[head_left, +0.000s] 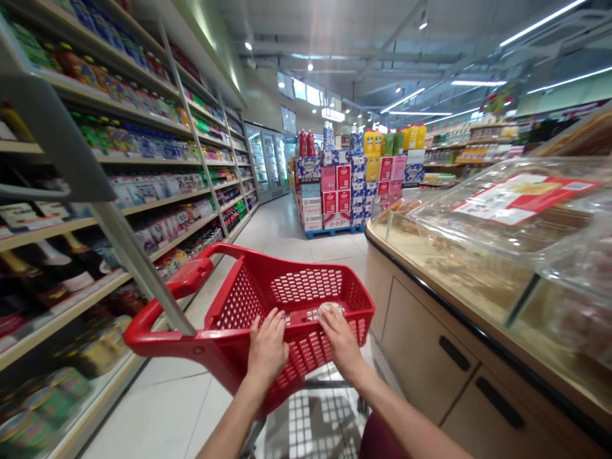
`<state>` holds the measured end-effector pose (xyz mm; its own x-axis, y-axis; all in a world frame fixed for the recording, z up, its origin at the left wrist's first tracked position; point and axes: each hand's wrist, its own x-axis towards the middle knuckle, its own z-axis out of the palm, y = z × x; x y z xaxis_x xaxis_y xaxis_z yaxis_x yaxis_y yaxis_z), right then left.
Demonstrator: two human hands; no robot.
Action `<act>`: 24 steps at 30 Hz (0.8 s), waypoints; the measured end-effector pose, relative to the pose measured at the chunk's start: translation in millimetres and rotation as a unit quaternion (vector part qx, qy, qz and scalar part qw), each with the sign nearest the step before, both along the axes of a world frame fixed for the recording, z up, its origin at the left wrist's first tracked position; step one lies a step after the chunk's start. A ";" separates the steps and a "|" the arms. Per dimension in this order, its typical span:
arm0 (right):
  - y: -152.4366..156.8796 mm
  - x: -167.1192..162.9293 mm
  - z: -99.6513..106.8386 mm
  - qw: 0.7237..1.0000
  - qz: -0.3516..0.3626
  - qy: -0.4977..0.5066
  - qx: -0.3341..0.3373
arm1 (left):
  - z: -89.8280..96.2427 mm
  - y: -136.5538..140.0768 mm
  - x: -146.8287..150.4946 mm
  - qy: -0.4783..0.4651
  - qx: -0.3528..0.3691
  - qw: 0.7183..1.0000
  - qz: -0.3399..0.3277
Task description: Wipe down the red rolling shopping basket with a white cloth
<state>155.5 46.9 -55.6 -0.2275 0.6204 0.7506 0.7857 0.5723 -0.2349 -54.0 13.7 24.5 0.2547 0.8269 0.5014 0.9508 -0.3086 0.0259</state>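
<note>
A red plastic shopping cart (224, 344) with a lattice basket stands in front of me, its side facing me. My left hand (268, 347) lies on the near rim, with its fingers bent over the edge. To the right, my right hand (340, 336) reaches over the same rim. Its fingers are curled against a small whitish thing (331, 308) just inside the basket; I cannot make out its kind. The cart's red handle (191, 277) is at the left, with a grey metal post (138, 268) rising beside it.
Shelves (109, 159) of bottles and cans line the left side. Close on the right stands a wooden counter (425, 344) with clear food packages (507, 210) on top. Ahead, stacked cartons (337, 197) with bottles on them rest on a blue pallet (329, 232). Glass-door fridges (270, 156) are farther back.
</note>
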 end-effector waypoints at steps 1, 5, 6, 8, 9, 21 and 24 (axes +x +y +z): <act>1.9 4.5 0.1 1.000 0.000 -0.006 0.005 | -0.6 -0.9 2.1 -0.002 0.003 1.000 -0.001; 10.0 45.0 -6.4 0.987 -0.148 0.053 -0.021 | 0.1 -2.8 5.5 -0.006 0.009 1.000 0.000; 9.7 49.1 -8.7 0.982 -0.176 0.067 -0.029 | 0.8 -2.8 5.7 -0.006 0.008 1.000 0.000; 5.8 43.4 -11.6 0.983 -0.170 0.065 -0.033 | 2.3 -2.3 5.8 -0.002 0.002 1.000 0.001; 3.1 36.6 -11.8 0.989 -0.136 0.045 -0.027 | 2.9 -1.9 5.7 0.003 -0.002 1.000 0.001; -4.2 24.6 -3.7 0.994 -0.111 -0.001 -0.009 | -15.3 -6.4 30.4 0.105 -0.031 0.994 0.031; -7.7 28.3 -5.8 0.998 -0.048 -0.045 0.002 | -7.3 -9.0 17.7 0.106 -0.029 0.993 0.035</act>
